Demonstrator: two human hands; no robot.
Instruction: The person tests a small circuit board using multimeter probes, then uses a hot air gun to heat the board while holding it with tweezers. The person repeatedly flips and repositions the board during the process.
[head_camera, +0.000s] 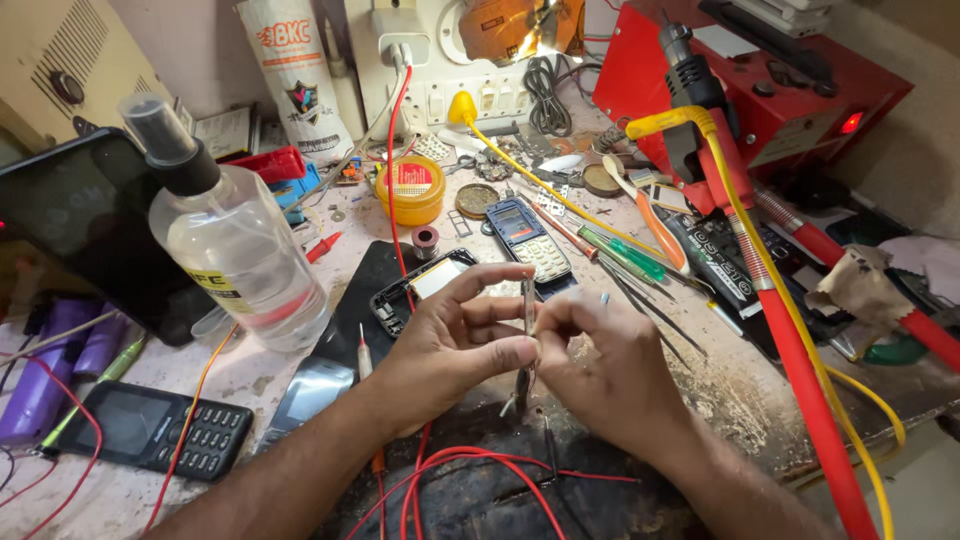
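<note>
Both hands pinch a thin metal strip (528, 300) near the clear bottle (240, 250): left hand (455, 340), right hand (600, 365).

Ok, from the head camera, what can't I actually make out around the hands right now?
Head view only:
- The thin metal piece pinched between left hand and right hand: too slim and partly covered by fingertips to identify.
- Its lower end: hidden behind the thumbs.
- The dark object under the wrists: cut off by the bottom edge.
- The open phone frame: its near edge is covered by the left hand's fingers.
</note>
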